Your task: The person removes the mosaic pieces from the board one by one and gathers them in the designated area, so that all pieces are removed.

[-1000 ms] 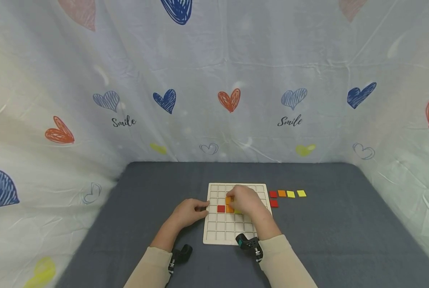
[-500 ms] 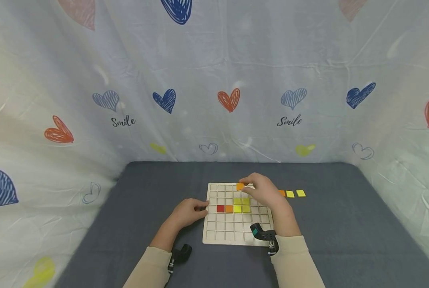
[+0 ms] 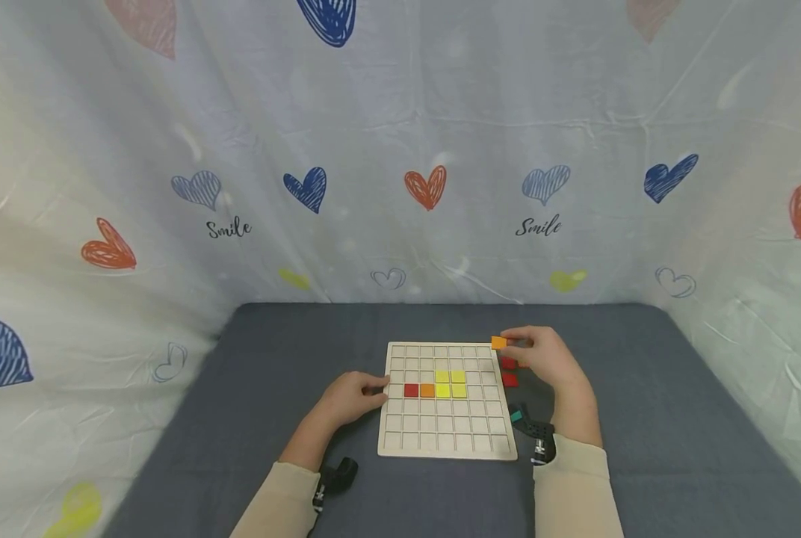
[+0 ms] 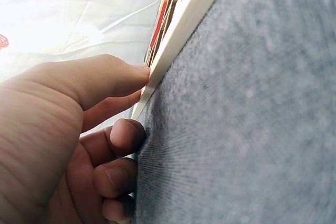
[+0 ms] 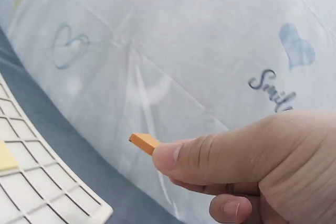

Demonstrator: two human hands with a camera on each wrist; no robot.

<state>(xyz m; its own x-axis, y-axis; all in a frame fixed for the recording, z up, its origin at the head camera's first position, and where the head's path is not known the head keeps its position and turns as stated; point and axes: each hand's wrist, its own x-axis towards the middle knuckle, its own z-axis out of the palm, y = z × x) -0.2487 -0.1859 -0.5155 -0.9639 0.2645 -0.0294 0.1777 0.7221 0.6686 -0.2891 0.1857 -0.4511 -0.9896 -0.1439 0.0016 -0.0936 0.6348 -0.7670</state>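
Up over the far right corner of the white gridded board [image 3: 441, 430], my right hand [image 3: 543, 357] pinches an orange square tile [image 3: 498, 343] between thumb and fingers. In the right wrist view, the orange tile [image 5: 144, 143] juts out past the thumb tip. My left hand [image 3: 355, 396] lies on the cloth at the board's left side, thumb and finger touching its edge and apart from each other. Seated in the grid are a red tile [image 3: 411, 390], an orange tile [image 3: 427, 391] and a two-by-two block of yellow tiles [image 3: 458, 376].
Loose red tiles [image 3: 510, 380] lie on the grey cloth [image 3: 320, 336] right beside the board. Another orange tile there is mostly covered by my right hand. A white curtain [image 3: 481, 112] with printed hearts hangs behind and around the table.
My right hand lifted an orange tile off the board, from above the seated orange one, and carried it right past the yellow block to the far right corner. The left hand stayed in place.
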